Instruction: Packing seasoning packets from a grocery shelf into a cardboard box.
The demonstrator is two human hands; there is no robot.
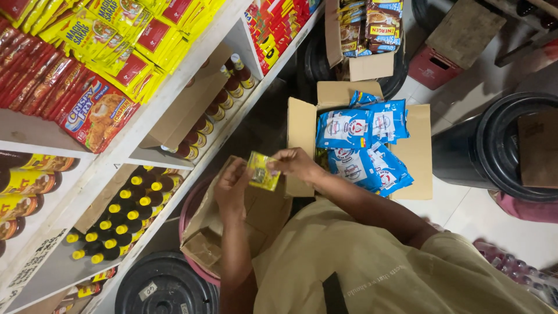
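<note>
Head view, both hands, left hand (232,189), right hand (293,163), gripping yellow sachet (263,171), blue packets (363,145) in carton (418,157) beside.

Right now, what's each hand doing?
Left hand: closed on the yellow sachet.
Right hand: pinching the same sachet's other edge.

Narrow gap between white shelving (174,110) and open sachet carton (415,157), floor beyond crowded.

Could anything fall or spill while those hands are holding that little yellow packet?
Maybe. The small yellow-green packet is pinched only at its edges by the left hand and right hand, so it might slip. The blue-and-white pouches are heaped above the open cardboard box and could slide off.
</note>
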